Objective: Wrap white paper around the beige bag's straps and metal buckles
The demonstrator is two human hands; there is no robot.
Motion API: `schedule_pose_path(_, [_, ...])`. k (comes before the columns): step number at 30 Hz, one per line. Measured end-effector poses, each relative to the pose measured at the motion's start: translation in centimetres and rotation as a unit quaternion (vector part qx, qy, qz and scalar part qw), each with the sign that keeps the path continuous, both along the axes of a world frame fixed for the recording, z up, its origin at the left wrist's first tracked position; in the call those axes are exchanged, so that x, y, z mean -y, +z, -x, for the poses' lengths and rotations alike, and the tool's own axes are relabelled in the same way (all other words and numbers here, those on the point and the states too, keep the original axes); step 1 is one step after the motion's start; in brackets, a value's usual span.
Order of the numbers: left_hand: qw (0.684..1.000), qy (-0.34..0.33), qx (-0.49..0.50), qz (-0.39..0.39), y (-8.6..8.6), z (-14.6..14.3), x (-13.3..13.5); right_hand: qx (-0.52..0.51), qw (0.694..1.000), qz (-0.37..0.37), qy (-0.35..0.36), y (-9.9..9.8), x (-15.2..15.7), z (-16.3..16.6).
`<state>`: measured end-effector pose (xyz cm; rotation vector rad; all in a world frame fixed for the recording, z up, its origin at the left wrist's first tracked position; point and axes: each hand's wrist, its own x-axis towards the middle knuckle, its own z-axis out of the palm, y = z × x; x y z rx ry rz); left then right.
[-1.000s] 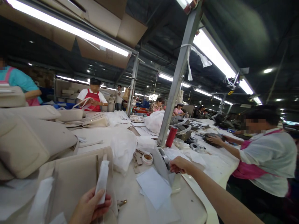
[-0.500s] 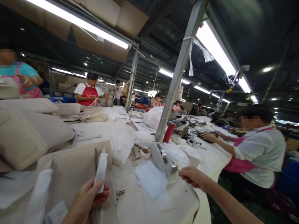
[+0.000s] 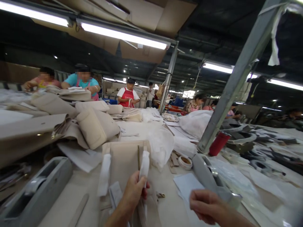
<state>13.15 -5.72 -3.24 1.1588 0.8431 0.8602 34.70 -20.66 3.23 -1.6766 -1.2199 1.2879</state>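
Note:
My left hand [image 3: 133, 193] is closed on a white paper-wrapped strip [image 3: 144, 164] that stands up from a beige bag panel [image 3: 125, 159] lying flat in front of me. My right hand [image 3: 208, 206] hovers low at the right with its fingers curled together. What they pinch, if anything, is too small to make out. It is just short of a grey tape dispenser [image 3: 208, 175] and above a white paper sheet [image 3: 186, 186]. A second white-wrapped strip [image 3: 104, 175] lies on the panel's left side.
Another grey tape dispenser [image 3: 35, 192] sits at the near left. A tape roll [image 3: 185, 161], a red bottle [image 3: 219, 143] and a slanted metal post [image 3: 236, 78] stand to the right. Beige bags [image 3: 94, 124] pile up at the left. Several co-workers stand along the far side.
My right hand has drawn back from the tape dispenser toward me. The view has swung left, bringing the near-left dispenser into sight. My left hand keeps its hold on the white strip.

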Motion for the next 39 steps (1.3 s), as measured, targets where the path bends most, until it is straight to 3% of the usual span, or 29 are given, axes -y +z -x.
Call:
schedule_pose_path(3, [1.0,-0.007,-0.005,-0.011,0.1,0.1,0.1,-0.04,0.996,-0.046,0.07,1.9,-4.9,5.6])
schedule_pose_path(5, [1.0,-0.016,-0.009,-0.02,0.1,0.2,0.1,-0.05,0.993,-0.053,0.092,2.1,-7.4,7.6])
schedule_pose_path(12, [0.998,-0.051,0.004,-0.025,0.1,0.1,0.1,0.042,0.993,-0.069,0.085,-0.4,-11.6,8.0])
schedule_pose_path(17, [0.997,-0.063,0.003,-0.039,0.3,0.3,0.2,0.086,0.993,-0.064,0.049,-1.1,-12.3,8.3])
schedule_pose_path(26, [0.995,-0.085,0.019,-0.038,1.0,0.6,0.5,0.078,0.996,-0.045,0.024,-1.0,-12.2,8.7])
schedule_pose_path(32, [0.999,-0.033,0.008,0.003,0.3,0.7,-0.1,0.039,0.996,-0.039,0.07,-0.5,-12.2,8.1])
schedule_pose_path(39, [0.995,-0.063,0.057,0.043,1.3,1.5,-0.1,0.003,0.994,-0.063,0.09,-1.0,-12.3,8.1])
